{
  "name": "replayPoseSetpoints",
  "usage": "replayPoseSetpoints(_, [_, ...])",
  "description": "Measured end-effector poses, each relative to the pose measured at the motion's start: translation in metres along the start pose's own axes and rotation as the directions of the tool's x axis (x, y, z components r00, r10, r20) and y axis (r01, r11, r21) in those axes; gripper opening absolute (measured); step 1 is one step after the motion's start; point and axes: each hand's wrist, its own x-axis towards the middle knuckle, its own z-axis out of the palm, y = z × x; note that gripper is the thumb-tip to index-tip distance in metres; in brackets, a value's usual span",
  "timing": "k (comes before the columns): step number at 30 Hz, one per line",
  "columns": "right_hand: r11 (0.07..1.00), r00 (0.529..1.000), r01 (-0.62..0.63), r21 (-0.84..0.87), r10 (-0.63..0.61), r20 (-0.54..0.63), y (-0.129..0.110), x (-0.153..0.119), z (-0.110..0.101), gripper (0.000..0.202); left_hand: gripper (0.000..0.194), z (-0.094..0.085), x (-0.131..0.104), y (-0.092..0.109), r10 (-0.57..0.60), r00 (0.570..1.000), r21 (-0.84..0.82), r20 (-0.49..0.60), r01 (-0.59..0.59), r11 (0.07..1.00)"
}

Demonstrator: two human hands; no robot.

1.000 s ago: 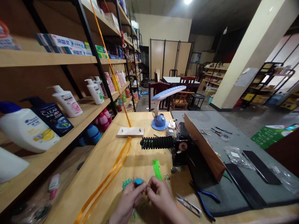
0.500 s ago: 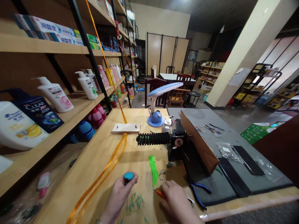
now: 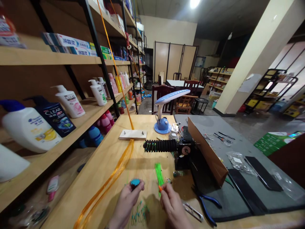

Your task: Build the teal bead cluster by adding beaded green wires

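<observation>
My left hand point(image 3: 125, 200) is closed around a small round piece with a teal scalloped top point(image 3: 135, 182) and a dark side. Between the thumb and fingertips of my right hand point(image 3: 172, 203) is a slim orange-handled tool point(image 3: 160, 188); its tip is too small to make out. A bundle of bright green strands point(image 3: 158, 171) lies just beyond that hand, beside a few tiny beads point(image 3: 169, 180). On the wood between my wrists rest several small green looped threads point(image 3: 140, 213). Similar threads hang on a black ribbed roller point(image 3: 164, 146) farther back.
Orange threads point(image 3: 111, 172) run from a white clamp plate point(image 3: 132, 134) down the table's left side. Blue-handled pliers point(image 3: 206, 205) and metal snips point(image 3: 193, 212) lie right of my right hand. Behind stand a blue lamp point(image 3: 163, 124) and an upright brown board point(image 3: 206, 156). Shelves with bottles line the left.
My right hand has turned and lifted the orange-handled tool upright, nearer the green strands. The left hand keeps its hold on the teal-topped piece. The whole view has shifted slightly.
</observation>
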Motion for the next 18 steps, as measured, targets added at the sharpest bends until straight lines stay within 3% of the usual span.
replayPoseSetpoints(8, [0.999,0.996,0.039,-0.03,-0.036,0.087,-0.016,0.011,0.022,0.037,0.053,0.005,-0.005,0.001,0.001,1.0,-0.05,-0.012,-0.002,0.999])
replayPoseSetpoints(14, [0.984,0.995,0.021,0.178,-0.038,0.096,-0.009,0.019,0.023,0.044,0.052,0.006,-0.005,-0.001,-0.021,0.999,-0.076,0.044,0.025,0.997])
replayPoseSetpoints(18, [0.99,0.983,0.127,-0.056,-0.118,0.138,-0.015,0.016,0.012,0.029,0.05,0.006,-0.005,0.004,-0.021,0.999,-0.074,0.042,0.024,0.997])
